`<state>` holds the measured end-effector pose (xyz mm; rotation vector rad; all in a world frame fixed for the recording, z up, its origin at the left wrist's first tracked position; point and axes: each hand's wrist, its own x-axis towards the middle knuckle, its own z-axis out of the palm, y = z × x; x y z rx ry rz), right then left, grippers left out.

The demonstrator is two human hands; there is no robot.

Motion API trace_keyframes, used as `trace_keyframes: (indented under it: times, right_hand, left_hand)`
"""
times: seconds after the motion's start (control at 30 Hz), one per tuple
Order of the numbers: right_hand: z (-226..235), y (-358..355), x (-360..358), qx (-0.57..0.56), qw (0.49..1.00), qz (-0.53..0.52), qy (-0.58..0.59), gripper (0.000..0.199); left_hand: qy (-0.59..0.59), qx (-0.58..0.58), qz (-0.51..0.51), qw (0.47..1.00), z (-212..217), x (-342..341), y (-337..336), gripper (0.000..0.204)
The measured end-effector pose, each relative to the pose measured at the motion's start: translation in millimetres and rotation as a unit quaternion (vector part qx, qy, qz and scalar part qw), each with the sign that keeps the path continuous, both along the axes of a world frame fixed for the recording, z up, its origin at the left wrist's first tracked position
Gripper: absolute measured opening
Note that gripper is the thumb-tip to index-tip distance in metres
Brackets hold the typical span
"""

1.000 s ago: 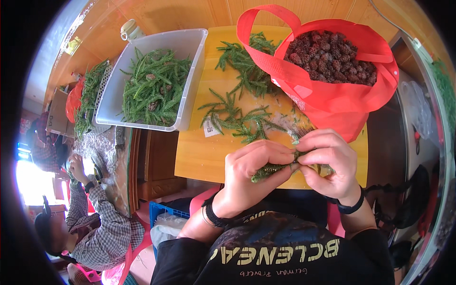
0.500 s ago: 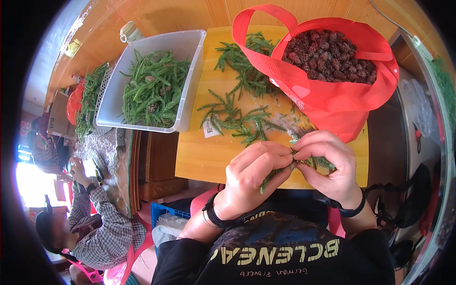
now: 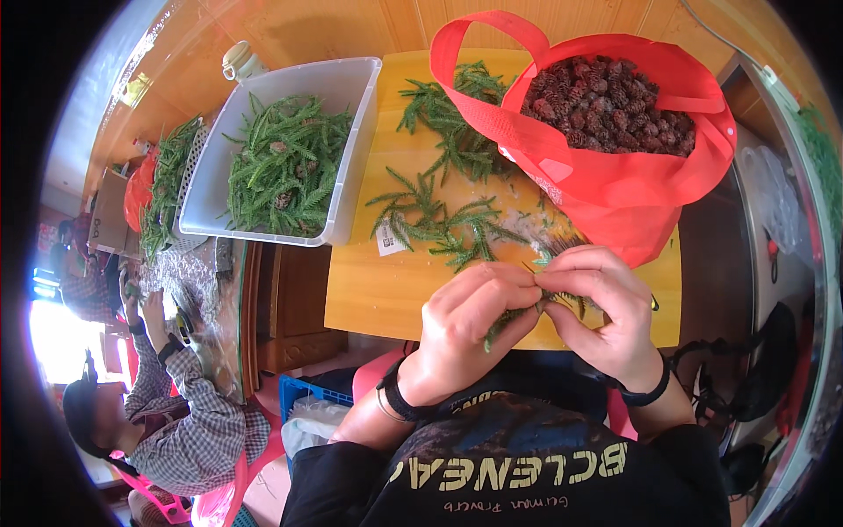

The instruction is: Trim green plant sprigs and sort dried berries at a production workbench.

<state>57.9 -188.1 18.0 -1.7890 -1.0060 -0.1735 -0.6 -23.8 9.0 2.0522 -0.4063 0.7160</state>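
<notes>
In front of my chest, over the near edge of the yellow table (image 3: 378, 299), both hands meet on a green artificial pine sprig (image 3: 499, 328). My left hand (image 3: 465, 321) pinches it, and part of it sticks out below those fingers. My right hand (image 3: 610, 303) has thumb and forefinger closed at the same spot, fingertips touching the left ones. What exactly lies between the fingertips is hidden. Just beyond my hands lie loose pine sprigs (image 3: 439, 220), with a heap of more sprigs (image 3: 457, 132) farther back. A small white label (image 3: 389, 239) rests beside them.
A red fabric bag (image 3: 615, 198) full of brown pine cones (image 3: 606, 101) stands at the back right. Back left, a translucent plastic bin (image 3: 347, 189) holds sprigs, some with cones. A person in a checked shirt (image 3: 198, 439) works at another table (image 3: 211, 290) on the left.
My right fingers have shifted slightly left and the sprig has turned, showing less green beside that hand. At the left table, the other person's hands have come closer together.
</notes>
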Motion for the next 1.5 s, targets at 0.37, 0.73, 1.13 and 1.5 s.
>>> trace_keyframes:
  times: [0.37, 0.73, 1.13, 1.5]
  right_hand:
    - [-2, -3, 0, 0.024, 1.0, 0.006, -0.004, 0.024]
    - [-6, 6, -9, 0.054, 0.993, -0.052, -0.096, 0.025]
    - [-5, -27, -2, 0.093, 0.991, -0.075, 0.056, 0.029]
    - [-70, -124, 25, -0.428, 0.888, -0.138, 0.094, 0.048]
  left_hand:
    - [0.037, -0.052, -0.023, 0.998, -1, 2, 3, 0.024]
    - [-0.01, -0.043, -0.043, 0.998, -5, 4, 1, 0.026]
    - [0.068, -0.127, -0.069, 0.987, -19, 13, 10, 0.024]
    - [0.119, -0.24, -0.249, 0.93, -23, 14, 24, 0.016]
